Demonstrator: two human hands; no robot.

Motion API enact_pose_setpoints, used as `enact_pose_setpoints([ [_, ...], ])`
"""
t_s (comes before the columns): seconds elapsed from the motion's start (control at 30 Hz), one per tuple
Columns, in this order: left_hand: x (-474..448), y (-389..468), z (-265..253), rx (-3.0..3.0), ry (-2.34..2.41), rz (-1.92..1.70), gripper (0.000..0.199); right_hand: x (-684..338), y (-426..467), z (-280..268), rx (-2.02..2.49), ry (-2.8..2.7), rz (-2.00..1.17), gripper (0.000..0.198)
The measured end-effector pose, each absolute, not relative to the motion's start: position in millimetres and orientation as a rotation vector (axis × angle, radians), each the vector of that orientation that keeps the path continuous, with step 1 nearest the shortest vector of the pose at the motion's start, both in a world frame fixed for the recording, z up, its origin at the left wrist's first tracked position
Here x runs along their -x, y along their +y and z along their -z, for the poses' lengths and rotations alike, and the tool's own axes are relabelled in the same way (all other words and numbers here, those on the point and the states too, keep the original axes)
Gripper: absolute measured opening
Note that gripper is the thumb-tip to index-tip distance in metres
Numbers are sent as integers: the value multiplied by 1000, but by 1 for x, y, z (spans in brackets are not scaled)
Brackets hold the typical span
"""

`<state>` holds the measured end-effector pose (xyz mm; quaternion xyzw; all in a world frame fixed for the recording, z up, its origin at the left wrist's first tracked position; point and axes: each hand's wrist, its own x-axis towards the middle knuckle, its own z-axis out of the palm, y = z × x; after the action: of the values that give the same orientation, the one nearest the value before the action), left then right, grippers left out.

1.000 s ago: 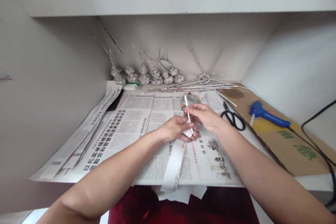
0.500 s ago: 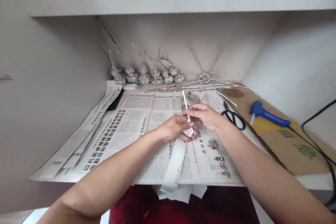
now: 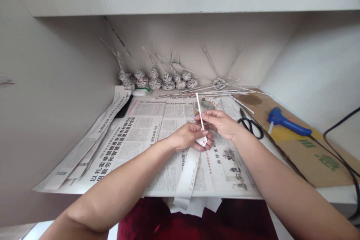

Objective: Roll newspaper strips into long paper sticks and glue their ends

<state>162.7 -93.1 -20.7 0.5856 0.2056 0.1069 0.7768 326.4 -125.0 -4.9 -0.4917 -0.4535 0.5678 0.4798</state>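
Note:
A paper strip [image 3: 187, 176] runs up from the table's front edge into my left hand [image 3: 191, 135], and its upper part is rolled into a thin white paper tube [image 3: 199, 105]. My left hand pinches the strip where it turns into the tube, with the thumb on top. Closed around the tube just above is my right hand [image 3: 218, 122], its thumb and fingers on the rolled part. The tube's tip points away from me, tilted slightly left. Both hands hover over newspaper sheets [image 3: 140, 150] spread on the table.
Several gourd shapes woven from paper [image 3: 168, 82] line the back wall. Beside them lie paper sticks [image 3: 219, 93] and a woven starter [image 3: 218, 83]. On the right are black scissors [image 3: 250, 125] and a blue glue gun [image 3: 289, 122] on cardboard [image 3: 306, 157]. Cut newspaper strips [image 3: 92, 140] lie left.
The rolled tube reaches slightly farther up past my right fingers. The strip has shifted a little, and the printed part by my left thumb has turned. Both hands keep their hold.

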Motion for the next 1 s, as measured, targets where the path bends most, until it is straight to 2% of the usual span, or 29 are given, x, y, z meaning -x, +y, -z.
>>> enact_pose_setpoints([
  [0.2,-162,-92,23,-1261,418,-218,35,-327,-125,6,1207,-1042,-1337,23],
  [0.37,-162,-93,20,-1273,443,-236,35,-328,-125,6,1176,-1144,-1442,30],
  [0.5,-162,-92,21,-1268,425,-211,36,-328,-125,5,1208,-1035,-1348,22],
  [0.7,-162,-92,22,-1271,434,-222,36,-329,-126,4,1193,-1129,-1443,27],
  [0.83,-162,-93,22,-1285,416,-192,36,-329,-125,4,1220,-1036,-1340,23],
  [1.0,-162,-92,22,-1279,425,-229,36,-330,-125,5,1198,-1160,-1437,28],
])
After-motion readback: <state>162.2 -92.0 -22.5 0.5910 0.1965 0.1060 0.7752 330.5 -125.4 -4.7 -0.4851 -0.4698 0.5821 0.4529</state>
